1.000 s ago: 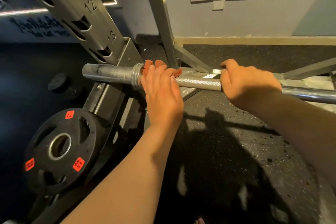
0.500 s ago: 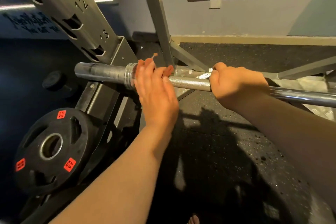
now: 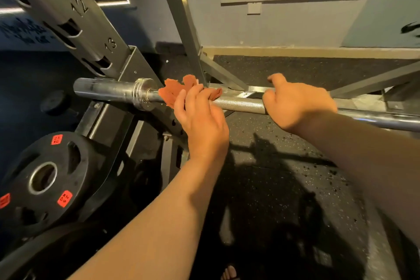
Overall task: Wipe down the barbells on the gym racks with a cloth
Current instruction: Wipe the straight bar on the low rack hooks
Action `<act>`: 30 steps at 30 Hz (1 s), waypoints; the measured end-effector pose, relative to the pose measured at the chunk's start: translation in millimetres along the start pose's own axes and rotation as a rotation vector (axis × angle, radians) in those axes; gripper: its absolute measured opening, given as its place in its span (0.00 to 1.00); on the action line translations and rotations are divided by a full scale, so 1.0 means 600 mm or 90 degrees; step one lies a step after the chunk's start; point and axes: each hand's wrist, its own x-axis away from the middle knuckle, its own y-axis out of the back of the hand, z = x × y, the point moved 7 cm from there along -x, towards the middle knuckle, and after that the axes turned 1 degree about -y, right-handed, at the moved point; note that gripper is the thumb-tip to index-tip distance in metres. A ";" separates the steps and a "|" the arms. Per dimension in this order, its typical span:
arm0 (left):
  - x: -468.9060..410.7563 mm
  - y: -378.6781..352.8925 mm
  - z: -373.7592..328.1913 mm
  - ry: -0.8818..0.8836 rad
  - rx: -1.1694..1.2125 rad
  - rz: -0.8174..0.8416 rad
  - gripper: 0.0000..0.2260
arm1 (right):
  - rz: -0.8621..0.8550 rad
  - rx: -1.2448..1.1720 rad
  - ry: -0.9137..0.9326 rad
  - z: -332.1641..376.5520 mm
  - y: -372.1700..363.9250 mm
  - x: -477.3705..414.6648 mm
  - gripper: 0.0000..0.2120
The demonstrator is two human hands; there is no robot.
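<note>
Flooring (image 3: 272, 188) of dark speckled rubber is spread across the lower part of the view, and it is met by a grey wall (image 3: 272, 27) at the back. A steel rack (image 3: 68, 13) is seen at the left, its slanted upright stamped with the numbers 12 and 13 beside its slots. The barbell (image 3: 238, 104) is laid across the rack, roughly level, with its thick bare end pointing left and its shaft running out of view to the right. A black weight plate (image 3: 68, 188) with orange stickers is stored low on the rack, below the bar's left end. The right hand (image 3: 297, 107) is wrapped over the shaft from above, at the right end of the rough-textured stretch, fingers curled round the metal. The left hand (image 3: 202, 125) is placed further left, near the collar, and its fingers are bent over the cloth (image 3: 175, 91). This orange cloth is held bunched against the shaft, just right of the collar, with loose folds sticking up past the fingertips.
</note>
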 end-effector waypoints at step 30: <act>0.116 0.019 -0.137 0.084 0.101 0.241 0.17 | -0.076 -0.264 0.092 0.003 0.016 0.147 0.18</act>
